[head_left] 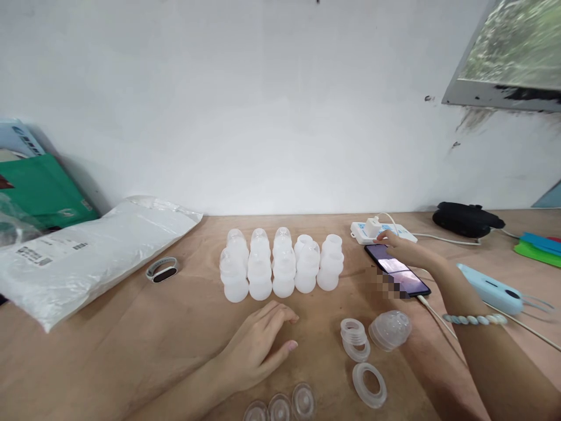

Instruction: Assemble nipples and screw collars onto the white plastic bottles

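Observation:
My left hand (258, 345) rests on the table with nothing in it, fingers loosely bent and thumb apart. Just beyond it stand two rows of frosted white small bottles (284, 275), some topped by clear domes. My right hand (401, 248) reaches over the far end of a black phone (405, 272) with its screen lit, fingers stretched out and holding nothing. Between the hands lie clear rings (369, 385), a small stack of rings (354, 333) and nested clear domed caps (390, 330). Clear nipple-like round pieces (303, 400) lie at the bottom edge, partly cut off.
A white plastic parcel (100, 251) and a fitness band (162, 270) lie left. Behind the phone is a power strip (362, 233) with a charger; its cables run right. A light-blue device (491, 288) and a black pouch (467, 219) are also there. The wall bounds the back.

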{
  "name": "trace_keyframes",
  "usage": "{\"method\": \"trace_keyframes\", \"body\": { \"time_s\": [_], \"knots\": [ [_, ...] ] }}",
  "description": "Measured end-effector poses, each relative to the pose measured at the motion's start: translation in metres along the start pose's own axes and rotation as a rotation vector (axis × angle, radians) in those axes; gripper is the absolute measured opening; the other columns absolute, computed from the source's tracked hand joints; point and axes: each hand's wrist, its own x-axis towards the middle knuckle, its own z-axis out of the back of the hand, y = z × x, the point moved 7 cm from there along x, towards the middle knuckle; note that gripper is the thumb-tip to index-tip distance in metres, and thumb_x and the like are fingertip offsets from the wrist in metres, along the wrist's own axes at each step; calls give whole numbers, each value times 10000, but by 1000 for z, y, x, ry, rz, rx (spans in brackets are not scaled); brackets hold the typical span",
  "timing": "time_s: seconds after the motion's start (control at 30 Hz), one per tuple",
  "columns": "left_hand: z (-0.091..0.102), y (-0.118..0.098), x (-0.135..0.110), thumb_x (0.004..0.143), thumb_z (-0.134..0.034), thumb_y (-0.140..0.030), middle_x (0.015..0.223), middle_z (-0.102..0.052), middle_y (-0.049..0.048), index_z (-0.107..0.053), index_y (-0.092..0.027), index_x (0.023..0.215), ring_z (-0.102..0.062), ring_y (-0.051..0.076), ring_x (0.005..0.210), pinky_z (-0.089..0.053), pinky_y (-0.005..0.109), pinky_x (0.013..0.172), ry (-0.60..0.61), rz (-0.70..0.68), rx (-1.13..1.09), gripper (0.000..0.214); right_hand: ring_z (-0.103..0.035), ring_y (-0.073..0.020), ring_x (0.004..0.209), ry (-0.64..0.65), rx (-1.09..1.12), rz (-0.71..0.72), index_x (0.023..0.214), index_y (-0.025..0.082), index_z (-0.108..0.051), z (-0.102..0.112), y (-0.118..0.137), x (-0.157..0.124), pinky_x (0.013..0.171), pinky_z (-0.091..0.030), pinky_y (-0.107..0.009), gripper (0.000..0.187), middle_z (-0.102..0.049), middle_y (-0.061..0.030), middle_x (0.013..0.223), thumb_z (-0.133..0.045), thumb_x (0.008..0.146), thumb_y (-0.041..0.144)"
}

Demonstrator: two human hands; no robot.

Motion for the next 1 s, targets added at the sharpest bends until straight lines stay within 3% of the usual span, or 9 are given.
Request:
{"method": "trace_keyframes", "body": {
  "time_s": [0.1, 0.17, 0.3, 0.47, 0.63, 0.77, 0.9, 1.0],
  "knots": [
    [-1, 1, 0, 1012, -443, -296, 1087, -672, 76, -483, -231, 1152, -634, 261, 997, -525, 376, 843, -5, -7, 0, 159, -693, -213, 986, 38, 28, 94, 1155, 186, -642, 15, 33, -12, 869, -567, -383, 188, -713, -74, 1164, -582, 986, 242],
    [-1, 1, 0, 1010, -444, -299, 1080, -670, 74, -481, -232, 1146, -633, 264, 989, -523, 379, 833, -16, -16, 2, 156, -683, -231, 1063, 19, 52, 184, 1120, 210, -643, 29, 61, -24, 929, -530, -372, 207, -734, -71, 1179, -525, 956, 168],
    [0, -1, 1, 1006, -451, -268, 1079, -675, 76, -491, -224, 1133, -632, 263, 989, -524, 380, 834, 4, -4, 10, 140, -644, -276, 1156, -49, 76, 340, 1128, 235, -665, 48, 120, -51, 986, -487, -416, 273, -725, -73, 1214, -462, 947, 246],
    [3, -5, 2, 1005, -459, -263, 1083, -682, 86, -518, -209, 1108, -632, 266, 999, -529, 387, 848, 25, 21, 10, 131, -645, -258, 1135, -28, 85, 512, 1106, 250, -682, 52, 176, -91, 971, -491, -409, 308, -720, -58, 1188, -424, 939, 239],
    [1, -10, 5, 1002, -494, -314, 1055, -706, 95, -621, -188, 1052, -635, 255, 961, -520, 385, 851, 98, -2, -61, 185, -674, -250, 983, 123, -34, 565, 936, 220, -701, 35, 193, -131, 848, -511, -361, 204, -742, -65, 1043, -518, 870, 159],
    [-4, -15, 9, 912, -611, -605, 957, -737, 69, -730, -210, 963, -662, 228, 866, -508, 360, 829, 185, -14, -346, 416, -694, -281, 895, 273, -268, 511, 796, 190, -676, -3, 191, -152, 735, -497, -346, 116, -748, -77, 914, -622, 744, 102],
    [-8, -22, 10, 728, -646, -819, 926, -760, 58, -792, -244, 900, -663, 240, 856, -460, 400, 878, 291, -5, -456, 617, -700, -283, 787, 280, -375, 511, 742, 182, -645, -26, 190, -159, 680, -466, -341, 150, -739, -82, 817, -614, 687, 46],
    [-9, -24, 11, 740, -630, -815, 922, -764, 48, -819, -295, 904, -648, 248, 898, -434, 414, 899, 340, 6, -452, 577, -709, -301, 839, 257, -362, 525, 806, 181, -663, -31, 187, -158, 710, -465, -355, 161, -751, -99, 873, -607, 720, 57]
  ]
}}
